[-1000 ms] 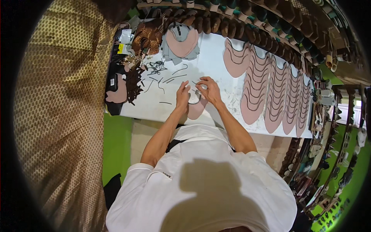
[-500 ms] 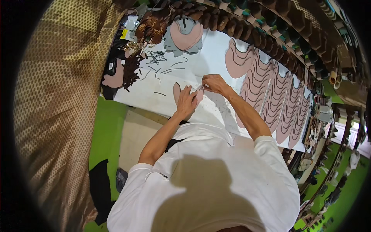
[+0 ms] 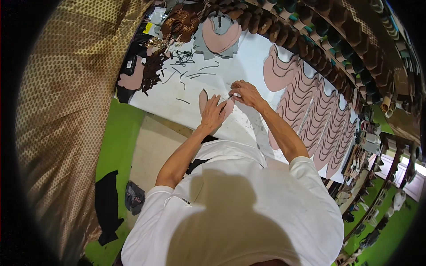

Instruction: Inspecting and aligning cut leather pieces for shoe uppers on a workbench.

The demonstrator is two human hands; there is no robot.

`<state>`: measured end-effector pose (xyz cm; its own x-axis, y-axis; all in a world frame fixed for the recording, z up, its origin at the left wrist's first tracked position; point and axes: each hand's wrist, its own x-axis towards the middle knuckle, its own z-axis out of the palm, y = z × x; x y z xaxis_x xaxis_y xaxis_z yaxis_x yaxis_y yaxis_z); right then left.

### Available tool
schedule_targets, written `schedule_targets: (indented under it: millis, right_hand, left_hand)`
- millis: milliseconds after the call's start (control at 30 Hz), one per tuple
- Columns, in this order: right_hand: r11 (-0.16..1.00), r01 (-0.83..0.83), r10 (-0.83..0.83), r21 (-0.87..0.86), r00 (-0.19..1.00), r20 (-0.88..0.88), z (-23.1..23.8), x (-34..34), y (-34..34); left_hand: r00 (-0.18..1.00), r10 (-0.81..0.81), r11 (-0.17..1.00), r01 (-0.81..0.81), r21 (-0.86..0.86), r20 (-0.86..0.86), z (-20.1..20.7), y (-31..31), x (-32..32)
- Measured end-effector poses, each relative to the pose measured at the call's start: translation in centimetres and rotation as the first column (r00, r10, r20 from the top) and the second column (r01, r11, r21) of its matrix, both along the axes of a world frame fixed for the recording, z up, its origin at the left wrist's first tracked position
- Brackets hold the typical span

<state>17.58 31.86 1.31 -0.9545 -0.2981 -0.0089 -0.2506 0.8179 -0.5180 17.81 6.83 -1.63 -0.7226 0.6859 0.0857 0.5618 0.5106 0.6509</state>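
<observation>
A pink U-shaped piece with a dark edge, looking like a shoe upper, lies on the white table near its front edge. Across its middle rests my left hand, palm down with fingers stretched out, hiding much of the piece. My right hand is closed in a pinch at the piece's right tip. What sits between those fingertips is too small to make out. Several short dark cords are scattered left of and beyond my hands, with a single one nearer the front edge.
Overlapping rows of dark-edged pink pieces cover the table's right side. A pink piece tops a grey stack at the back. Brown strips and a black box lie at the left. Racks of brown shoe forms line the far side.
My left hand stays flat on the pink piece. My right fingers remain at its tip, with a slight change in finger pose. The whole view has shifted a little.
</observation>
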Motion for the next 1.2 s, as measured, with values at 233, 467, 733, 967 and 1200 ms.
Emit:
schedule_targets:
  millis: [233, 467, 733, 967, 1200]
  right_hand:
    - [0.998, -0.03, 0.032, 0.051, 0.999, -0.032, -1.4, 0.2, -0.2]
    - [0.997, 0.006, -0.017, -0.073, 0.99, -0.142, -0.5, 0.6, -0.9]
    - [0.999, -0.014, 0.015, 0.031, 1.0, -0.012, -1.0, 1.0, -1.3]
    - [0.997, -0.021, 0.025, 0.081, 0.999, -0.038, -1.6, 0.8, -1.3]
    - [0.995, -0.025, 0.031, 0.1, 0.998, -0.059, -1.6, 0.8, -1.5]
  left_hand:
    - [0.999, -0.019, 0.999, 0.018, -0.047, -0.026, 0.6, 0.3, 0.1]
    - [0.998, -0.042, 0.993, 0.038, -0.11, -0.036, 1.0, 0.0, 0.1]
    - [0.996, -0.058, 0.993, 0.051, -0.107, -0.066, 1.0, 0.1, 0.2]
    - [0.997, -0.062, 0.991, 0.056, -0.121, -0.047, 0.9, 0.0, 0.1]
    - [0.998, -0.063, 0.987, 0.059, -0.153, -0.027, 0.9, -0.1, 0.1]
